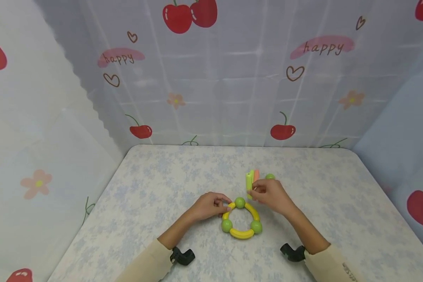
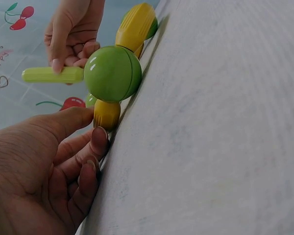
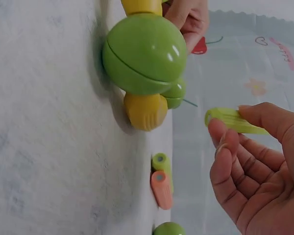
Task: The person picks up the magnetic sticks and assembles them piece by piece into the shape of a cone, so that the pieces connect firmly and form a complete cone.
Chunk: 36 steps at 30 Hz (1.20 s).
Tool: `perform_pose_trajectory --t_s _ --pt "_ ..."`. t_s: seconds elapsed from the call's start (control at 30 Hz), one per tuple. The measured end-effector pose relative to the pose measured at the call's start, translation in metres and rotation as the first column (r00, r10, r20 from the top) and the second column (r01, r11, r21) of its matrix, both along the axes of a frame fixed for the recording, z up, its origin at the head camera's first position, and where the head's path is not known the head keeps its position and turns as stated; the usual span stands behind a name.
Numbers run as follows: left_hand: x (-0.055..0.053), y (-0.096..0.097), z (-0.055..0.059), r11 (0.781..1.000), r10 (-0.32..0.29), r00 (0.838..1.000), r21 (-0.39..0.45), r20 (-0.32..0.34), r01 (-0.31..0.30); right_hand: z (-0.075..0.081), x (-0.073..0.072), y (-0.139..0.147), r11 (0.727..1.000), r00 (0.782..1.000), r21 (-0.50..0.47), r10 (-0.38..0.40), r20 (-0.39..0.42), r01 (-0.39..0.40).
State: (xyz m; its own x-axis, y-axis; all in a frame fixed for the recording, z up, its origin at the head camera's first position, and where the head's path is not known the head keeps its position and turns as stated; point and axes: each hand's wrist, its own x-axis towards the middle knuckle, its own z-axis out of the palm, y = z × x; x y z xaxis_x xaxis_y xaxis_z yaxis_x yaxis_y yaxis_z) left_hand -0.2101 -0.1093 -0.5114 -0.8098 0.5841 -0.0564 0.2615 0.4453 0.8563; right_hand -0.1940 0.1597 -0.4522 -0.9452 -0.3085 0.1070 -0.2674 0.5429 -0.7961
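A ring of yellow curved rods (image 1: pixel 242 234) joined by green balls (image 1: pixel 239 202) lies on the table. My left hand (image 1: pixel 208 205) is at the ring's upper left, pinching a yellow rod (image 2: pixel 107 115) between thumb and fingers. Beyond the ring, my right hand (image 1: pixel 272 194) holds a light green ribbed stick (image 3: pixel 235 121) between thumb and fingertips, raised off the table. In the left wrist view that stick (image 2: pixel 51 75) points upright from the table, its lower end overlapped by a green ball (image 2: pixel 112 73).
Behind the right hand, a second light green stick (image 3: pixel 160 160) and an orange stick (image 3: pixel 161 188) lie side by side. A loose green ball (image 1: pixel 270 176) rests to their right. The patterned table (image 1: pixel 155 176) meets printed curtains (image 1: pixel 211 86) at the back and sides.
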Motion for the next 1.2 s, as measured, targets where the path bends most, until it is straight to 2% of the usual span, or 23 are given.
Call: perform_pose_trajectory --t_s 0.23,0.57,1.03,1.13,1.2 --pt "0.000 0.000 -0.001 1.000 -0.008 1.000 0.000 -0.007 0.008 -0.004 0.002 -0.008 0.999 0.998 -0.026 0.036 -0.050 -0.037" --pt "-0.002 0.000 -0.003 1.000 -0.014 1.000 -0.018 -0.025 0.014 -0.010 0.003 -0.015 0.995 0.988 0.022 0.103 -0.119 -0.101" --pt "-0.001 0.002 0.003 1.000 -0.006 1.000 -0.027 -0.003 0.006 -0.013 0.004 -0.013 0.987 0.972 0.075 0.154 -0.175 -0.143" --pt "0.001 0.000 0.007 0.999 -0.022 1.000 -0.035 0.023 0.022 -0.013 0.004 -0.013 0.985 0.971 0.103 0.155 -0.180 -0.138" --pt "0.001 -0.003 0.012 0.997 -0.052 0.998 -0.050 0.047 0.054 -0.013 0.003 -0.012 0.983 0.970 0.114 0.165 -0.177 -0.146"
